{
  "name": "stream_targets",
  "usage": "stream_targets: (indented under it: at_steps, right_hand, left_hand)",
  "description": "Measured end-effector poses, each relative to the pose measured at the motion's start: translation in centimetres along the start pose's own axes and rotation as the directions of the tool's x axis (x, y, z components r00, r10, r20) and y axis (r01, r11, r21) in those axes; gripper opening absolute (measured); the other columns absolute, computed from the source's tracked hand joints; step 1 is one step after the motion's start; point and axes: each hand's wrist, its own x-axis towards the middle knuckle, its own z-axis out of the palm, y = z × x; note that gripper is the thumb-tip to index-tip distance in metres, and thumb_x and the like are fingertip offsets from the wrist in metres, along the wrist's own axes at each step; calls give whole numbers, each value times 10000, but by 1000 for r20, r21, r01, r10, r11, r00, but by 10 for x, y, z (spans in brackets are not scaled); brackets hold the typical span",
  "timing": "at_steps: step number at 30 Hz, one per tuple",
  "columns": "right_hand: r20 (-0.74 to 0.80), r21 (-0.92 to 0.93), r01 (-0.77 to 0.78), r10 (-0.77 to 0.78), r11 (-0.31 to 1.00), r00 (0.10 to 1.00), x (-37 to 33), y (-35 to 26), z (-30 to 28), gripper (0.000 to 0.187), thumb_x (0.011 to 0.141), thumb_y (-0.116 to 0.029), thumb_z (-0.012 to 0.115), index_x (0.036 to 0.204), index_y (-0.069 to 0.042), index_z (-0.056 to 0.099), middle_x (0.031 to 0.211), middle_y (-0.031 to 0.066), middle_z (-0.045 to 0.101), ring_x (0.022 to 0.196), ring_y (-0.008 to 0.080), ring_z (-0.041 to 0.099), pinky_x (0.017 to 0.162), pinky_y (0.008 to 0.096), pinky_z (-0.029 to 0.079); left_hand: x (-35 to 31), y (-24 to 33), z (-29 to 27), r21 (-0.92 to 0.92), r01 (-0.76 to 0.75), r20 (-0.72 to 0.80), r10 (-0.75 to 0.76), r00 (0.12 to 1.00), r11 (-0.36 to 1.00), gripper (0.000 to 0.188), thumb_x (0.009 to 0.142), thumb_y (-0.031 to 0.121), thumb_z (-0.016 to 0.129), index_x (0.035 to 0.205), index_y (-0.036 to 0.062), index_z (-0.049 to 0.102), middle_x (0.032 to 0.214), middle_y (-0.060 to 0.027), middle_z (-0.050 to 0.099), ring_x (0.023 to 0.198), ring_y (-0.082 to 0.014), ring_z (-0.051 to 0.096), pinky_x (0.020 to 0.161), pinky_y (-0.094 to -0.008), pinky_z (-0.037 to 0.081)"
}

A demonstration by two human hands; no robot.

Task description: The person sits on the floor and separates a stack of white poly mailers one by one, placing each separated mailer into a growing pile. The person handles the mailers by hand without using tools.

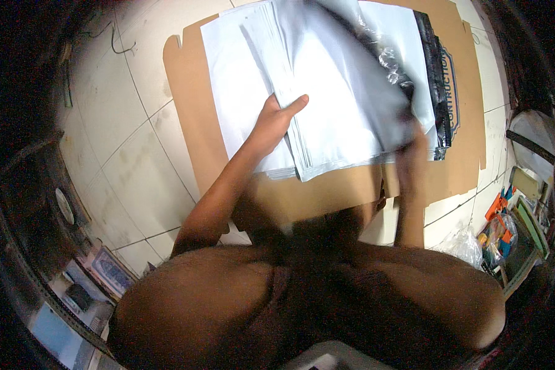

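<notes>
A stack of white plastic mailing bags [345,86] with grey insides and dark strips along the right edge lies in front of me. My left hand [277,120] is closed on the left edge of the upper bags, thumb on top, and that edge stands up off the bags below. On the right, the top bag's dark, shiny edge [385,58] is lifted and blurred. My right hand [411,139] grips this bag near its lower right corner; motion smears the hand, and its fingers are partly hidden.
Under the bags is a flattened brown cardboard sheet [188,117] with a printed blue emblem, spread on pale floor tiles [126,160]. My bare knees [191,302] are close to its near edge. Clear plastic and assorted items [499,237] sit at the right; boxes [108,268] stand at the lower left.
</notes>
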Motion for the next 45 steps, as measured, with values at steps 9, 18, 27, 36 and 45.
stream_targets:
  at_steps: [9, 18, 27, 36, 45]
  right_hand:
    - [564, -578, 732, -471, 362, 678, -44, -12, 31, 444, 761, -205, 830, 1047, -45, 531, 1018, 80, 555, 899, 202, 519, 813, 340, 430]
    - [510, -598, 543, -243, 589, 825, -8, 42, 16, 219, 895, -193, 698, 1016, -13, 665, 984, 67, 673, 896, 154, 587, 768, 323, 477]
    - [114, -628, 701, -851, 337, 512, -40, -22, -21, 137, 941, -190, 568, 946, -55, 543, 908, 74, 541, 887, 199, 534, 837, 335, 443]
    - [625, -706, 706, -419, 56, 659, -18, 56, 33, 310, 684, -305, 867, 838, -117, 674, 835, -5, 617, 827, 197, 522, 762, 351, 340]
    - [617, -723, 685, -367, 85, 697, -20, 48, 40, 173, 779, -232, 794, 881, -116, 716, 864, 20, 667, 846, 174, 549, 811, 333, 367]
  left_hand:
    - [1, 1, 4, 33, 34, -35, -33, 999, 999, 556, 928, 273, 694, 1278, -110, 492, 1145, -169, 642, 1033, -218, 630, 906, -323, 500]
    - [4, 4, 9, -189, 88, -29, -96, 995, 978, 592, 953, 336, 656, 1295, -116, 484, 1173, -186, 629, 1066, -222, 618, 922, -321, 490]
    - [1, 1, 7, 29, 56, -66, -54, 996, 998, 598, 945, 319, 665, 1300, -122, 473, 1190, -195, 624, 1092, -234, 605, 938, -330, 482]
    - [12, -4, 1, -219, 137, -3, -141, 990, 966, 761, 946, 450, 628, 1332, -161, 388, 1268, -244, 559, 1120, -295, 604, 970, -367, 485]
    - [7, -1, 3, -282, 76, -11, -82, 997, 957, 739, 973, 493, 550, 1331, -143, 434, 1263, -237, 574, 1169, -293, 578, 997, -355, 463]
